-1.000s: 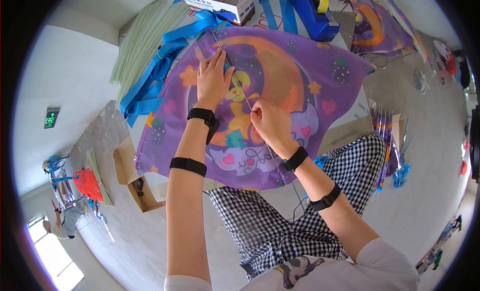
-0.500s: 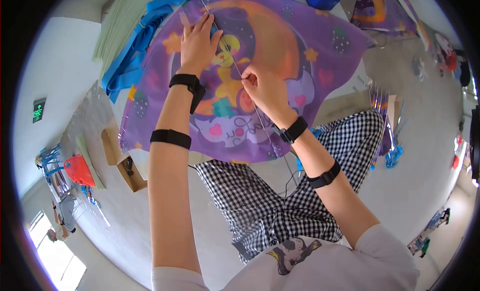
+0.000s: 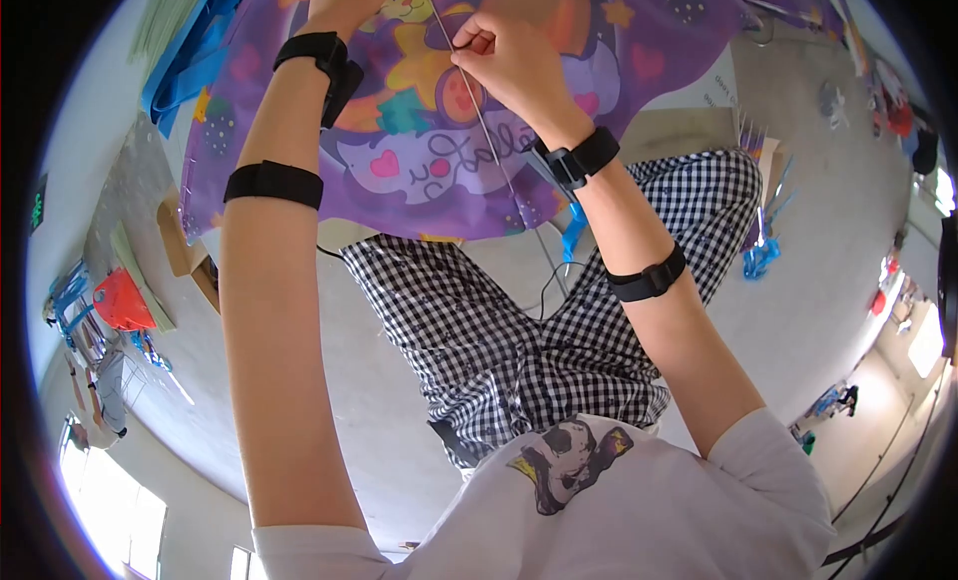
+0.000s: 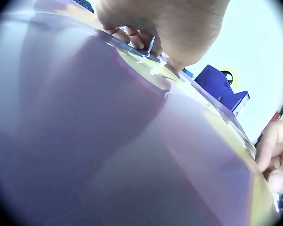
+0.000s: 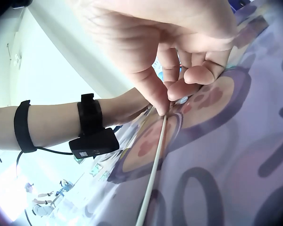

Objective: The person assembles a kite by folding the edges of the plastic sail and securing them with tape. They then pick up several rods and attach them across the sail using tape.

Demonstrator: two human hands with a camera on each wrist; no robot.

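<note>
A purple kite (image 3: 389,141) with a printed bear, moon and stars lies spread out over the person's knees. Along its middle runs a thin pale rod (image 5: 153,181). My right hand (image 3: 514,66) pinches this rod between thumb and forefinger, close against the fabric, its other fingers curled. Further up the kite, my left hand (image 4: 165,23) rests on the sheet with its fingertips touching it. In the head view the left hand (image 3: 349,3) is cut off by the top edge, so its fingers show only in the left wrist view.
Blue straps (image 3: 195,71) and a bundle of pale green sticks (image 3: 160,21) lie left of the kite. A blue tape dispenser (image 4: 221,89) stands beyond it. On the floor are a cardboard box (image 3: 180,241) and a red item (image 3: 125,300). A black cable (image 3: 544,290) hangs near the lap.
The head view has tilted down, so the kite and both hands sit higher in it, and the left hand has partly left the frame. Both hands keep about the same places on the kite.
</note>
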